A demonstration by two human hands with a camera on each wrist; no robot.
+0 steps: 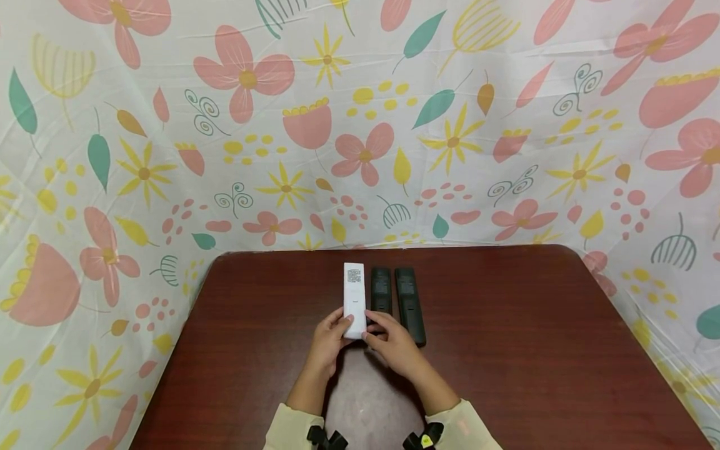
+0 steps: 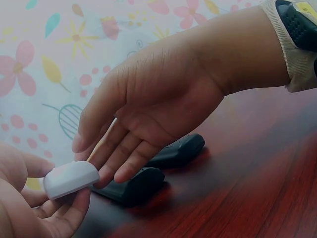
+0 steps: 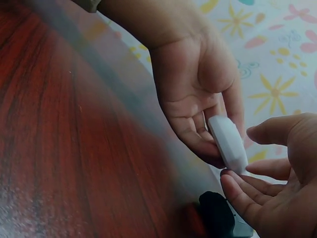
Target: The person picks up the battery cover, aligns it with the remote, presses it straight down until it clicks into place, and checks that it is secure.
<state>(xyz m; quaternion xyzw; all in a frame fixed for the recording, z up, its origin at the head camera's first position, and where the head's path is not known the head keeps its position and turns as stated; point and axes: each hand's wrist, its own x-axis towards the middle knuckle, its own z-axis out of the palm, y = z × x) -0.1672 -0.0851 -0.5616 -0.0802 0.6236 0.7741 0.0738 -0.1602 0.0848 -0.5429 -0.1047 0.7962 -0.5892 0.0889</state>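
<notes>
A white remote control is held back side up over the table, its printed code at the far end. My left hand grips its near end, thumb on top and fingers underneath, as the right wrist view shows of the white remote. On the other side, my right hand has its fingertips at the remote's right edge. Its fingers are fairly straight, and the thumb stands apart from the casing. Just beyond the right hand lie two black remotes, the nearer one partly hidden by that hand.
The outer black remote lies back side up on the brown wooden table. A white cloth with a flower print hangs behind the table and along both sides. A pale shiny patch shows on the tabletop between the forearms.
</notes>
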